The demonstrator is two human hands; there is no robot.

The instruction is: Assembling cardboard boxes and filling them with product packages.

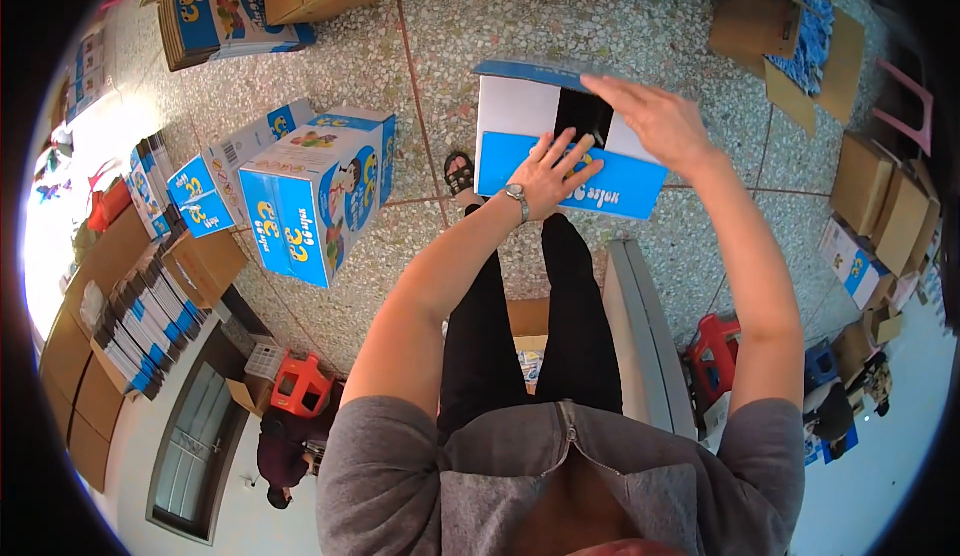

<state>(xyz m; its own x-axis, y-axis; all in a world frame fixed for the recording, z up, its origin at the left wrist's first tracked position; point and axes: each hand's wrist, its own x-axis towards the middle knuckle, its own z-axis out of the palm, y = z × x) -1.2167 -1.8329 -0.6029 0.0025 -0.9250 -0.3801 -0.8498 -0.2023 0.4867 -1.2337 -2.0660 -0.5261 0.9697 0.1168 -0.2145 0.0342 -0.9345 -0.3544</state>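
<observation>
- A blue-and-white carton (500, 164) sits on the speckled floor (430, 96), well in from the floor's edges, just ahead of the person's feet; a dark gap shows in its top.
- Its near blue panel carries yellow cartoon-like printing and white lettering, upside down in this view and partly covered.
- The left hand (548, 178) lies on that panel at the gap, fingers spread wide; a watch (515, 193) circles the wrist.
- The right hand (665, 128) is at the carton's far right corner, fingers straight and close together, tips by the raised far flap (530, 72); whether they touch it, I cannot tell.
- Nearer the floor's left edge stands a printed carton (285, 206), with white lettering, yellow figures and colourful pictures.
- Toward the upper right, an open brown carton (752, 28) holds blue printed material (803, 51).
</observation>
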